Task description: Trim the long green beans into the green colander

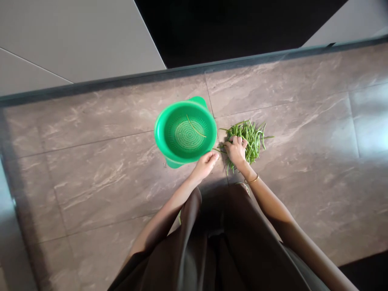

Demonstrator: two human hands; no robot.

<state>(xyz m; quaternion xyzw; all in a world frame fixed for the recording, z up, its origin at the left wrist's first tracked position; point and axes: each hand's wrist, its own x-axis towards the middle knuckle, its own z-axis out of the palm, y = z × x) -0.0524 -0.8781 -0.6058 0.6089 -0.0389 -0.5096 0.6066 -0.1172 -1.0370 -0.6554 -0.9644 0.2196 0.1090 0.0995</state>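
My left hand (206, 165) is closed in a pinch just outside the near right rim of a green colander (165, 139). A thin green bean (218, 150) stretches from its fingertips toward my right hand. A loose pile of green beans (253, 141) lies on the floor to the right of the colander. On the pile's left side rests my right hand (236, 149), its fingers curled down around beans; the fingertips are partly hidden. Inside the colander, one long thin yellowish-green bean (194, 127) leans across the perforated bottom.
Brown stone-look tiles (100, 173) make up the floor. Light cabinet fronts (75, 36) and a black panel (230, 28) stand along the far side above a dark baseboard. My knees in dark clothing (194, 238) are close below my hands.
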